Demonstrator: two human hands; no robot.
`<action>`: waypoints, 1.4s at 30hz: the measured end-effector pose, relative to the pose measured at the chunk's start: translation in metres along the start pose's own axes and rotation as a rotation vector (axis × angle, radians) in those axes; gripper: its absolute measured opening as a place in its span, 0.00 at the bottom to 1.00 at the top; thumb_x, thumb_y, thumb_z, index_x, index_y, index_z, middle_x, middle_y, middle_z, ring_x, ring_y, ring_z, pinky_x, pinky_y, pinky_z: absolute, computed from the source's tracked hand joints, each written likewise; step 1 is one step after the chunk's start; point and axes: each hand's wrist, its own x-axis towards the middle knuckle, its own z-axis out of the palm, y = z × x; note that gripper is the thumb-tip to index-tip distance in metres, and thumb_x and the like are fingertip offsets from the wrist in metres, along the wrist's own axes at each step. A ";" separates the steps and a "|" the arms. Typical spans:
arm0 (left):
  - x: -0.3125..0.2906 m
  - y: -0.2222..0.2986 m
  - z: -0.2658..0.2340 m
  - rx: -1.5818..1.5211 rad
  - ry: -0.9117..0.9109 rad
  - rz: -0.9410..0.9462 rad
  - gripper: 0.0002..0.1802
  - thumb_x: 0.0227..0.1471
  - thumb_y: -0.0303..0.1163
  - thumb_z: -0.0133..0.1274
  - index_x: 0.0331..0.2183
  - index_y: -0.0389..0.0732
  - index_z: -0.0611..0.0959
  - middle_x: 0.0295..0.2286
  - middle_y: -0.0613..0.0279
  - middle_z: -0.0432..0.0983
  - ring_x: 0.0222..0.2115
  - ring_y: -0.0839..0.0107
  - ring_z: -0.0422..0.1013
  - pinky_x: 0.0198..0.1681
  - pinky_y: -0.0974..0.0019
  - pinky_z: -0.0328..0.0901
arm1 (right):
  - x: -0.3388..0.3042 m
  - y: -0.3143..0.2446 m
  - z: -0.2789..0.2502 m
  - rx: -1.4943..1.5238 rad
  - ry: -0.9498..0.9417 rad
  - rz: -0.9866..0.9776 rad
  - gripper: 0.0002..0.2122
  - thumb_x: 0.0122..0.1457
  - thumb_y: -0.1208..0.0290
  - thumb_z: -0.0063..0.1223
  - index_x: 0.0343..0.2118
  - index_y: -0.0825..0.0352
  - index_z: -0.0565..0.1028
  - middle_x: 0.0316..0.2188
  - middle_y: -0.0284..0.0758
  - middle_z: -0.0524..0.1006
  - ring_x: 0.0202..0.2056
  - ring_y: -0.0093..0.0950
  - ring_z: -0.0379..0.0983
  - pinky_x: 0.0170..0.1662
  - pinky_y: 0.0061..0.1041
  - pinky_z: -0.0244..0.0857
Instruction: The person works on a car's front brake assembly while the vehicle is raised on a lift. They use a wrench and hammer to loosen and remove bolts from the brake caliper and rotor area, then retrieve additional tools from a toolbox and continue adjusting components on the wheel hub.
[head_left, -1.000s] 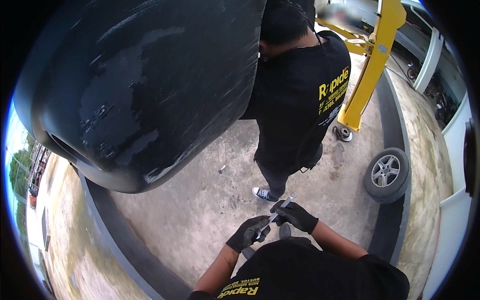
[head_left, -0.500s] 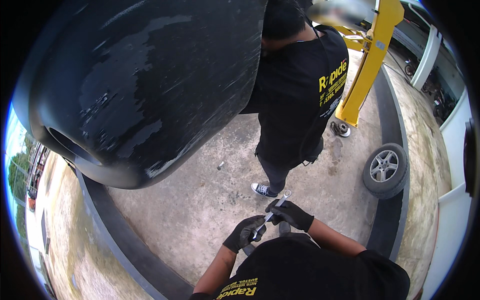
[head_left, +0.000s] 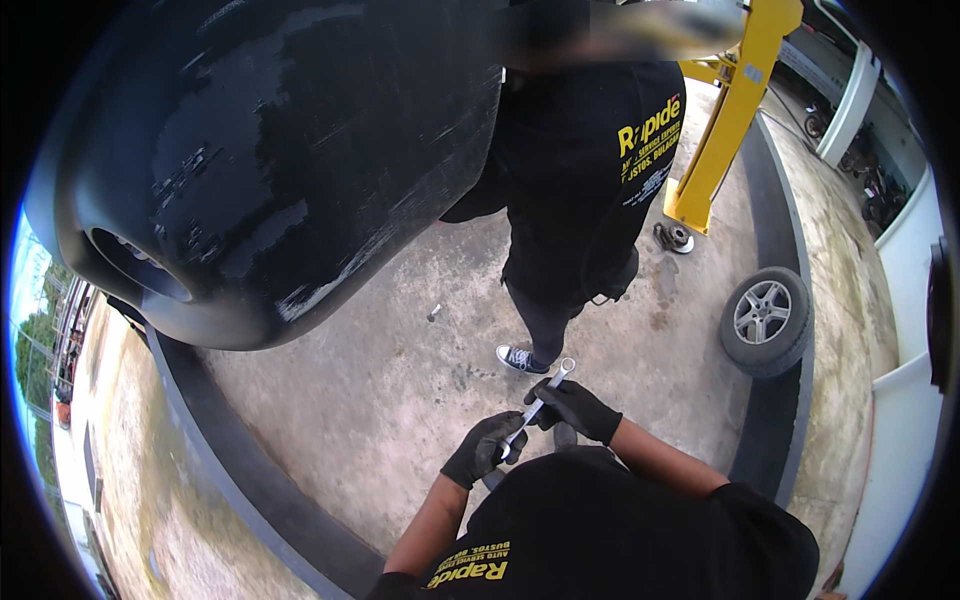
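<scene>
Both my hands wear black gloves and hold a silver wrench (head_left: 543,398) in front of my chest. My left hand (head_left: 483,447) grips its lower end. My right hand (head_left: 580,408) closes around the shaft nearer the ring end, which points up and away from me. A person in a black shirt with yellow lettering (head_left: 585,170) stands just beyond my hands, one sneaker (head_left: 520,358) close to the wrench tip.
A large black car underbody or bumper (head_left: 270,160) hangs overhead at the left. A yellow lift post (head_left: 730,110) stands behind the person. A loose wheel with a silver rim (head_left: 765,320) lies on the concrete at right. A small bolt (head_left: 434,313) lies on the floor.
The view has shifted so the standing person and the raised car appear closer. My hands keep the wrench, its ring end now tilted slightly more upright.
</scene>
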 end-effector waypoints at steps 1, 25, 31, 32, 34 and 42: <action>0.000 -0.001 0.000 0.010 -0.009 0.009 0.16 0.65 0.41 0.51 0.44 0.38 0.78 0.24 0.67 0.72 0.20 0.78 0.67 0.23 0.74 0.62 | -0.001 -0.001 0.001 -0.004 0.003 0.007 0.14 0.72 0.63 0.45 0.44 0.70 0.77 0.32 0.37 0.80 0.29 0.24 0.75 0.35 0.26 0.71; 0.012 -0.027 -0.013 0.077 0.008 0.019 0.18 0.67 0.40 0.49 0.50 0.36 0.77 0.34 0.59 0.79 0.32 0.70 0.76 0.38 0.66 0.72 | -0.008 0.012 0.004 -0.099 0.019 -0.002 0.14 0.71 0.61 0.48 0.41 0.68 0.78 0.27 0.30 0.76 0.26 0.20 0.70 0.33 0.24 0.66; 0.011 -0.029 -0.013 0.164 0.031 0.013 0.21 0.68 0.42 0.48 0.52 0.35 0.77 0.36 0.60 0.80 0.34 0.71 0.77 0.40 0.67 0.72 | -0.013 0.019 0.003 -0.089 0.009 0.015 0.14 0.71 0.62 0.47 0.41 0.69 0.78 0.27 0.30 0.75 0.27 0.20 0.70 0.33 0.24 0.66; 0.011 -0.029 -0.014 0.168 0.014 0.017 0.22 0.68 0.43 0.48 0.52 0.36 0.77 0.37 0.60 0.80 0.35 0.72 0.76 0.41 0.68 0.71 | -0.013 0.020 0.003 -0.091 0.010 0.023 0.14 0.71 0.62 0.47 0.41 0.68 0.78 0.26 0.30 0.75 0.27 0.20 0.70 0.34 0.24 0.66; 0.012 -0.029 -0.015 0.181 0.011 0.028 0.22 0.68 0.43 0.48 0.52 0.36 0.77 0.37 0.60 0.80 0.35 0.72 0.76 0.42 0.68 0.71 | -0.013 0.020 0.002 -0.102 0.015 0.034 0.14 0.71 0.62 0.47 0.41 0.68 0.78 0.26 0.30 0.75 0.27 0.20 0.69 0.34 0.24 0.66; 0.018 -0.036 -0.023 0.216 -0.006 0.043 0.22 0.67 0.44 0.49 0.50 0.36 0.77 0.37 0.60 0.79 0.36 0.72 0.76 0.44 0.65 0.72 | -0.012 0.021 0.000 -0.153 -0.002 0.009 0.14 0.70 0.61 0.49 0.41 0.68 0.78 0.25 0.28 0.73 0.26 0.19 0.67 0.31 0.23 0.63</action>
